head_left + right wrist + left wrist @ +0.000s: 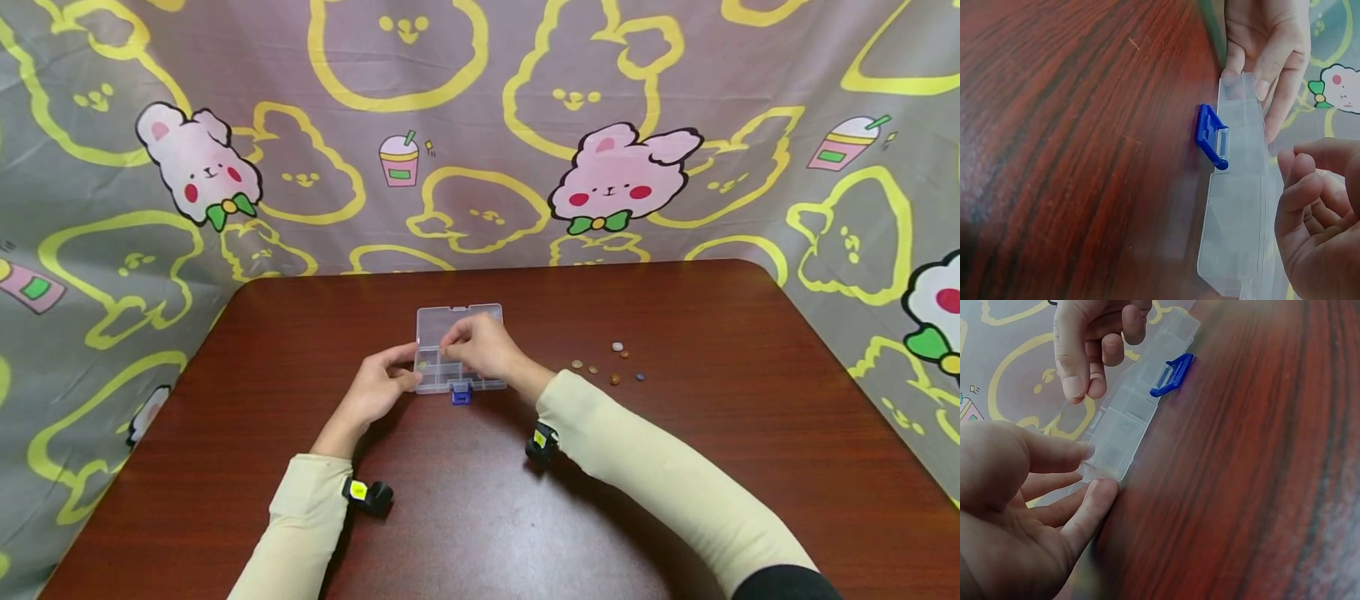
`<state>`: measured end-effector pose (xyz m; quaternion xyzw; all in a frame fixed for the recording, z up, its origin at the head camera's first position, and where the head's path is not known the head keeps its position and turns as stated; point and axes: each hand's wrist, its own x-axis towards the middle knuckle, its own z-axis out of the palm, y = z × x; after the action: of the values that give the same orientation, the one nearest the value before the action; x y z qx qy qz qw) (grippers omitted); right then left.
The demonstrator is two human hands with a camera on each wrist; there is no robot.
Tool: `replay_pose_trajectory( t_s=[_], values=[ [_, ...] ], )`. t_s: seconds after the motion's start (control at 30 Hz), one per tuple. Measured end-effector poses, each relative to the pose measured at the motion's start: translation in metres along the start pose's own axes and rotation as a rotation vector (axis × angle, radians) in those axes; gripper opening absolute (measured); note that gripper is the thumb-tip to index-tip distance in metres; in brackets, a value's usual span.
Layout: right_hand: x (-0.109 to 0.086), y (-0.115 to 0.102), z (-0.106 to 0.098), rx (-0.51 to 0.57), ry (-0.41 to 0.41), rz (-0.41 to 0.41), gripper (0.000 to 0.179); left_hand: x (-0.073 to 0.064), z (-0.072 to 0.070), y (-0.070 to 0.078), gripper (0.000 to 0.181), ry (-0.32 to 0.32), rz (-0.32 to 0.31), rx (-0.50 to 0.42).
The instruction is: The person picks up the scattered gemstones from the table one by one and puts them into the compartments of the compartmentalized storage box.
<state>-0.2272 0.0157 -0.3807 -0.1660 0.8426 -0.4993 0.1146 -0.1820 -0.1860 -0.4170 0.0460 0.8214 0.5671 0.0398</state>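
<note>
A clear plastic compartment box (472,386) lies on the table with its lid (437,325) raised at the back. At its front edge hangs a blue latch (461,394), also visible in both wrist views. My left hand (378,383) grips the box's left end between thumb and fingers. Over the compartments, my right hand (483,346) has its thumb and index fingertips brought together. Whether something small sits between those fingertips (1075,387) cannot be made out. A tiny yellowish spot shows in the box's left compartment, too small to identify.
Several small stone-like pieces lie to the right of the box, among them a white one (617,347), an orange-brown one (614,379) and a blue one (640,377). The wooden table (465,500) meets a patterned cloth (480,125) behind and at the sides.
</note>
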Motion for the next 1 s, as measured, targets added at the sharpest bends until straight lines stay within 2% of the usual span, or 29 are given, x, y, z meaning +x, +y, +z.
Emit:
replay_pose_trajectory(
  t_s=[0.4, 0.57, 1.0],
  values=[
    [-0.007, 0.003, -0.011, -0.015, 0.015, 0.007, 0.005, 0.0, 0.001, 0.003, 0.052, 0.001, -0.013, 0.004],
    [-0.013, 0.005, -0.019, -0.031, 0.02, -0.018, 0.004, -0.001, 0.001, 0.004, 0.052, 0.011, -0.019, 0.016],
    [-0.041, 0.023, -0.049, -0.032, 0.011, -0.038, 0.004, -0.002, 0.002, 0.004, 0.052, 0.012, -0.024, 0.019]
  ],
)
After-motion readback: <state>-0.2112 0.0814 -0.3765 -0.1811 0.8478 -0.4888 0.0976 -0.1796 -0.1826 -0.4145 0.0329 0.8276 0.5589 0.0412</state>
